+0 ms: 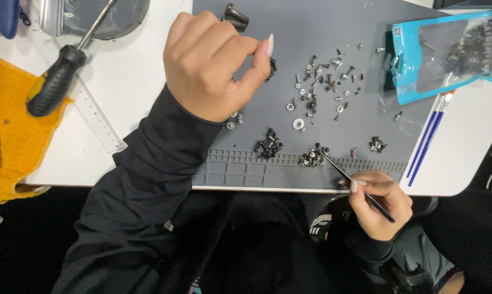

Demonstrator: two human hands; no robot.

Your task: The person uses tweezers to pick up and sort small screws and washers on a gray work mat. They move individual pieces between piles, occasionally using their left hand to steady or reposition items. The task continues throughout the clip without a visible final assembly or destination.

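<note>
My left hand is raised over the grey work mat, its fingers curled and thumb pressed to fingertips; a small dark screw shows at the thumb tip, though I cannot tell if it is held. My right hand sits at the mat's near edge, gripping thin black tweezers. The tweezer tips rest on a small pile of screws. Another dark screw pile lies to its left. Loose screws and washers are scattered across the mat's middle.
A blue plastic bag of screws lies at the right, with two blue-handled brushes beside it. A black-handled screwdriver, a clear ruler and a yellow cloth lie on the white table at left.
</note>
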